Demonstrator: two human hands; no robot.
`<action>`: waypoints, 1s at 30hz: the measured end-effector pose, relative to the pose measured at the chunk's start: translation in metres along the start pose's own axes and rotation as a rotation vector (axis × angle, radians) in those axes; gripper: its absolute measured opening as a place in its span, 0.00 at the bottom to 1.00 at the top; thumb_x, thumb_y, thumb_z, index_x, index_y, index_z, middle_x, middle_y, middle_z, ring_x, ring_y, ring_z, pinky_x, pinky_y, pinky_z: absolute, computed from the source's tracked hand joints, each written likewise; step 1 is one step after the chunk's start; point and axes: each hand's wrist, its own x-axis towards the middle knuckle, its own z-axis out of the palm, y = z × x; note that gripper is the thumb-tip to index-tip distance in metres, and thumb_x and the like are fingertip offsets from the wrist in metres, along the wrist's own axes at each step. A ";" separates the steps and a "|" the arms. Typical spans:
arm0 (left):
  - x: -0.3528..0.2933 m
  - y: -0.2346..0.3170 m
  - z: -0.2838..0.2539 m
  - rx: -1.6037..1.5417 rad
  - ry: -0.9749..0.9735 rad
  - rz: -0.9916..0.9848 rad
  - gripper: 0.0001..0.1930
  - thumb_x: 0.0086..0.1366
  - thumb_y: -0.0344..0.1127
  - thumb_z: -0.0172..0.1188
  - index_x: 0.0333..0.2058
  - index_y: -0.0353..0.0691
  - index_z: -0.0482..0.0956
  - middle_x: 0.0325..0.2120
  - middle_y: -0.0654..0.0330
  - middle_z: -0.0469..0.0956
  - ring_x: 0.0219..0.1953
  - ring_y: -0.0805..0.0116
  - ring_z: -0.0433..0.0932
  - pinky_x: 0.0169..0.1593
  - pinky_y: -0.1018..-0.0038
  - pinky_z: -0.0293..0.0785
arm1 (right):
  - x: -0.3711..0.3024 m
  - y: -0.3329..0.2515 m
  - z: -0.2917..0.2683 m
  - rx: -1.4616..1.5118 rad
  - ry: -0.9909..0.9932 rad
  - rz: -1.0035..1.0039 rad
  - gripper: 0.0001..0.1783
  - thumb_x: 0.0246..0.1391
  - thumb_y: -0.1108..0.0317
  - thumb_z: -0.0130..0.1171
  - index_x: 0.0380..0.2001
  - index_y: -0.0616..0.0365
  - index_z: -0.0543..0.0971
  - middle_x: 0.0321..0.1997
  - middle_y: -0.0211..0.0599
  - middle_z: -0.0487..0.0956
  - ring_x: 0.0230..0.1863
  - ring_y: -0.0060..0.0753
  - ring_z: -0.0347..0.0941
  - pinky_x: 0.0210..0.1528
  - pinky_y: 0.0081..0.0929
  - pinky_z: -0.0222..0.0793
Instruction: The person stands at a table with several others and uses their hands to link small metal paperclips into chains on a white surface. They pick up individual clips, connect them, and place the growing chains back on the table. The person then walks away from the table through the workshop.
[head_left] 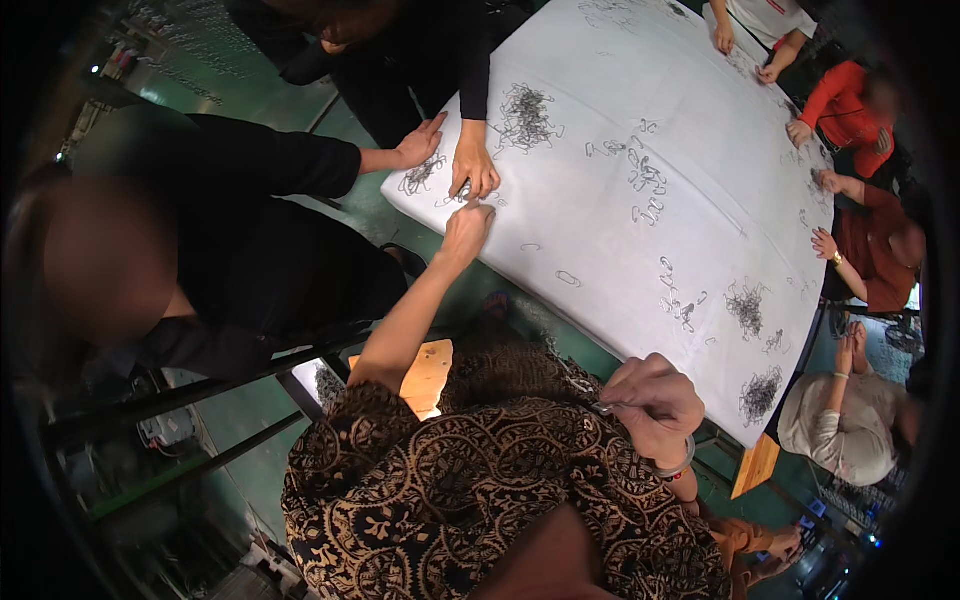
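My left hand (468,232) reaches out to the table's left corner, its fingers curled together at the cloth edge. What they pinch, if anything, is too small to make out. Right beside it, a co-worker's hand (474,168) presses on a few bent wire pieces (463,190). Close to my body, my right hand (655,405) is closed in a pinch, with a small shiny metal piece (604,408) at the fingertips; its exact shape is unclear. Two loose wire loops, one of them an oval (568,279), lie on the white cloth (560,215) between my hands.
Piles of dark bent wires lie about the table: a large one (528,118), a scattered strip (645,175) and a dense heap (760,394). Two people in black crowd the left side. Several others sit along the far right edge. A wooden stool (428,375) stands beside me.
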 end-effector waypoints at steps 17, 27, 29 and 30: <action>0.059 -0.005 0.052 0.331 -0.144 0.158 0.05 0.52 0.27 0.56 0.28 0.39 0.80 0.31 0.53 0.78 0.31 0.61 0.81 0.32 0.66 0.78 | 0.022 0.016 0.013 -0.072 0.214 0.069 0.08 0.48 0.83 0.59 0.31 0.67 0.71 0.26 0.44 0.73 0.25 0.34 0.73 0.25 0.26 0.72; 0.058 -0.022 0.016 -1.288 -0.263 -0.865 0.12 0.55 0.34 0.66 0.37 0.36 0.79 0.22 0.71 0.70 0.13 0.86 0.56 0.15 0.88 0.48 | 0.027 0.019 0.015 0.025 0.168 0.083 0.07 0.47 0.86 0.58 0.31 0.71 0.72 0.28 0.48 0.74 0.25 0.35 0.73 0.26 0.27 0.72; 0.051 -0.025 0.008 -1.247 -0.230 -0.842 0.11 0.55 0.33 0.65 0.36 0.36 0.80 0.20 0.70 0.70 0.14 0.85 0.57 0.15 0.87 0.48 | 0.027 0.020 0.015 0.064 0.172 0.078 0.08 0.46 0.86 0.58 0.31 0.71 0.72 0.28 0.48 0.74 0.24 0.35 0.73 0.26 0.27 0.71; 0.047 -0.029 0.005 -1.250 -0.218 -0.799 0.10 0.55 0.33 0.65 0.35 0.36 0.81 0.19 0.69 0.71 0.14 0.85 0.58 0.15 0.86 0.48 | 0.027 0.020 0.014 0.076 0.173 0.084 0.08 0.46 0.86 0.58 0.32 0.71 0.72 0.28 0.48 0.74 0.24 0.35 0.73 0.26 0.27 0.71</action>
